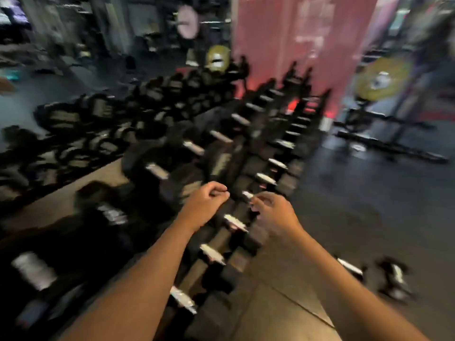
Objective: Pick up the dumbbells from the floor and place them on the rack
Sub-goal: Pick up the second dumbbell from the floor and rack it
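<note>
The whole view is blurred by motion. A long black dumbbell rack (248, 168) runs diagonally from the bottom centre to the far middle, filled with black dumbbells that have silver handles. My left hand (204, 205) hovers over the rack with its fingers curled in. My right hand (273, 212) is close beside it, fingers bent near a silver handle (247, 195) on the rack. The blur hides whether either hand grips anything. Two small dumbbells lie on the floor at the lower right, one nearer the rack (349, 267) and one further right (394, 276).
Larger dumbbells (157, 171) fill the rack's left side, and another loaded rack (81, 134) stands further left. A red pillar (295, 45) rises behind. A stand with a yellow weight plate (379, 80) is at the right. Dark rubber floor (369, 193) spreads to the right.
</note>
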